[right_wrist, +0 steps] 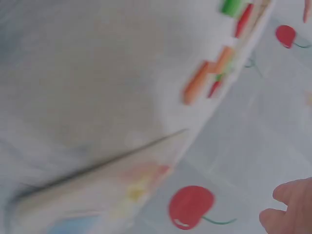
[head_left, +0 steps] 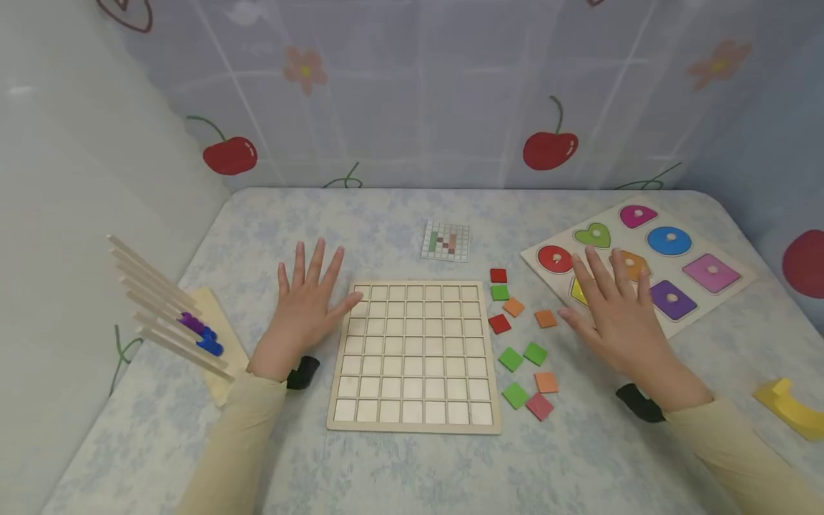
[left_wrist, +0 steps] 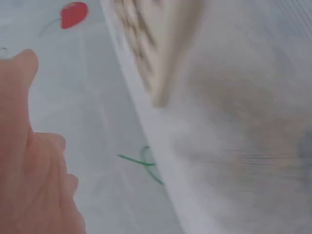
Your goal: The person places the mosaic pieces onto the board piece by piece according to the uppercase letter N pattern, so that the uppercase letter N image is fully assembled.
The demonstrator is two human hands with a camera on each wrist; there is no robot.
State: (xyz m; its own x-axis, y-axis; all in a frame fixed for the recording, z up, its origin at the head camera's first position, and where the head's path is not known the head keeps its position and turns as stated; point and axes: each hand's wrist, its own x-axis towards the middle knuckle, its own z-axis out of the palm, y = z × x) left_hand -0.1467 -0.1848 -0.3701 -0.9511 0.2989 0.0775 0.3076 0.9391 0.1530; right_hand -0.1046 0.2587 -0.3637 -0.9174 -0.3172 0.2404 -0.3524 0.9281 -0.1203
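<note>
My left hand (head_left: 305,311) is spread with straight fingers beside the left edge of a wooden grid board (head_left: 412,428), its thumb overlapping the board's corner in the head view. The board's square cells hold no tiles. My right hand (head_left: 618,322), fingers also spread, overlaps the near left part of a shape puzzle board (head_left: 698,306) with knobbed colored pieces. Between the grid board and this hand lie several loose square tiles: green (head_left: 511,359), orange (head_left: 546,318), red (head_left: 499,324) and pink (head_left: 539,406). Neither hand holds anything. The left wrist view shows part of the left hand (left_wrist: 34,156).
A small pattern card (head_left: 445,240) lies behind the grid board. At the left stands a wooden base (head_left: 222,325) with upright sticks and a few purple and blue pieces (head_left: 209,342). A yellow curved piece (head_left: 792,409) lies at the far right. A cherry-print curtain hangs behind the table.
</note>
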